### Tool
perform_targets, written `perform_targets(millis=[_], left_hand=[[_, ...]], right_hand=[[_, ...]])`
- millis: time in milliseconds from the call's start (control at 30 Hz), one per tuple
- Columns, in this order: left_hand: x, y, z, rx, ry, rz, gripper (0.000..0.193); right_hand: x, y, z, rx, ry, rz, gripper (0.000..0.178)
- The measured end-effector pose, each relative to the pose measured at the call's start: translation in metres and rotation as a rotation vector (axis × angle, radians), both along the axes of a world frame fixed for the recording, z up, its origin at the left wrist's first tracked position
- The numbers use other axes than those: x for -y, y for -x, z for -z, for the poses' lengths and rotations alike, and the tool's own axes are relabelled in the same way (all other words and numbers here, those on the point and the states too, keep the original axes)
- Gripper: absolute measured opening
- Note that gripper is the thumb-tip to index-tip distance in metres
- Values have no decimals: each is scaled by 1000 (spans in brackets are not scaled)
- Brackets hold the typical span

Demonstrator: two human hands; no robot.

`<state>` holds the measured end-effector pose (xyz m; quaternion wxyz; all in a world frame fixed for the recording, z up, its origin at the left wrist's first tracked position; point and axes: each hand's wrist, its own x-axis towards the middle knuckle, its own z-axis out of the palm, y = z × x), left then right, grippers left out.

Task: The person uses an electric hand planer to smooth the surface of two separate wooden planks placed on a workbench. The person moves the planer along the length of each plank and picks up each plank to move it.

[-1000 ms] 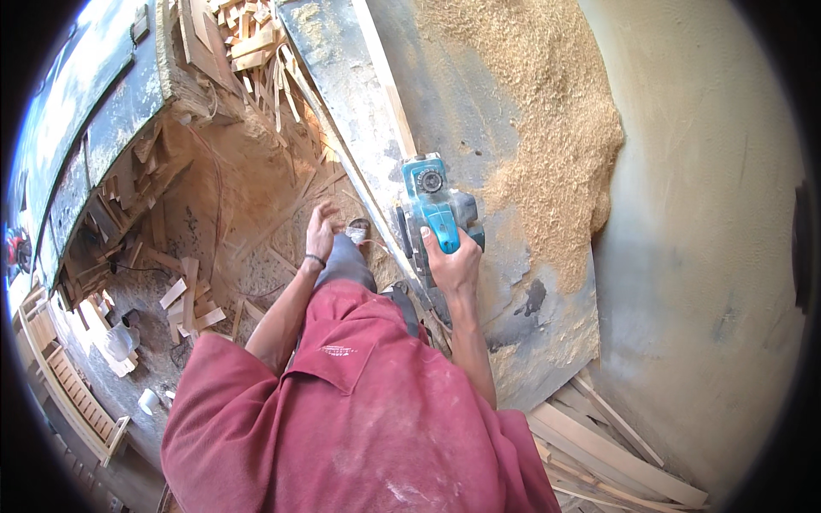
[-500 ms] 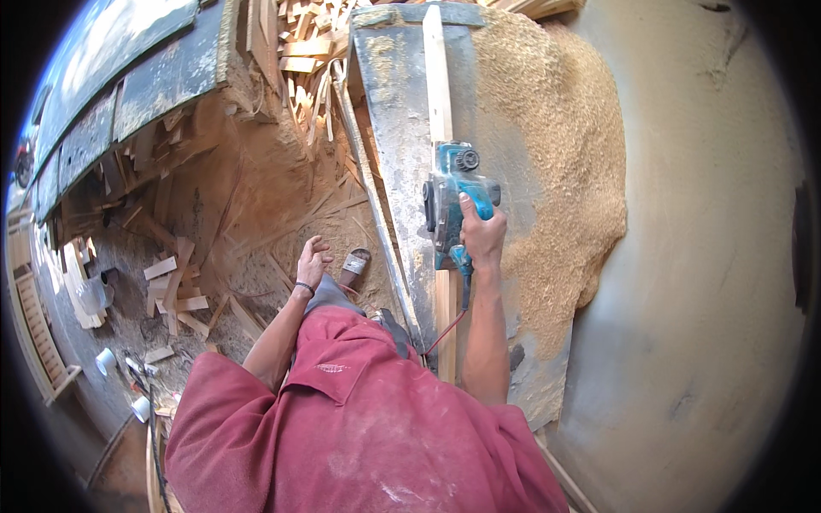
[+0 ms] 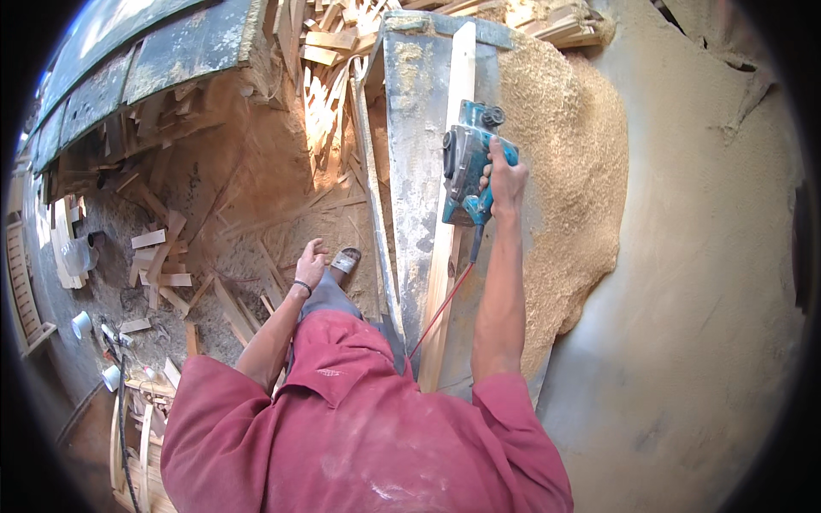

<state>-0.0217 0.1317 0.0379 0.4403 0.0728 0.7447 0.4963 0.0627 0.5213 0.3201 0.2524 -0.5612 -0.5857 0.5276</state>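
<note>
My right hand [image 3: 506, 178] is wrapped round the handle of a teal and black electric planer [image 3: 467, 167]. The planer sits over a long pale wooden strip [image 3: 463, 64] that runs lengthwise along a worn grey bench [image 3: 412, 128]. A red cord [image 3: 445, 306] trails from the back of the tool toward my waist. The planer's sole is hidden, so whether it touches the wood I cannot tell. My left hand [image 3: 313, 261] hangs beside my leg at the left of the bench, holding nothing, its fingers loosely curled and apart.
Sawdust [image 3: 569, 162] is heaped along the bench's right side. Wood offcuts [image 3: 162, 256] litter the ground at left, and more scraps [image 3: 329, 43] pile up beyond the bench. A dark panelled structure [image 3: 171, 73] stands at upper left. At right is a dusty wall-like surface [image 3: 684, 282].
The planer has travelled farther forward along the strip in my right hand, and my right arm is more stretched out. My left hand stays by my leg. The view has shifted slightly.
</note>
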Motion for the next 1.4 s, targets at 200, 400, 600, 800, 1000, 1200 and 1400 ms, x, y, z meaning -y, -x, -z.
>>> perform_targets(millis=[200,400,600,800,1000,1200,1400], left_hand=[[-63,-36,-23,-73,-87,343,44],[-121,-135,-86,153,-242,770,80],[-107,-246,-105,-151,-119,529,109],[-66,-319,-96,-209,119,530,114],[-45,-381,-108,-378,271,484,123],[-36,-431,-85,-576,349,628,124],[-50,-465,-92,-466,453,474,125]], right_hand=[[35,-52,-38,-162,47,67,37],[133,-182,-80,-240,91,249,37],[252,-309,-90,-205,96,592,37],[362,-432,-49,-135,125,950,40],[456,-533,1,22,194,1092,45],[526,-602,31,-106,294,1201,45],[557,-625,50,-33,211,1218,38]])
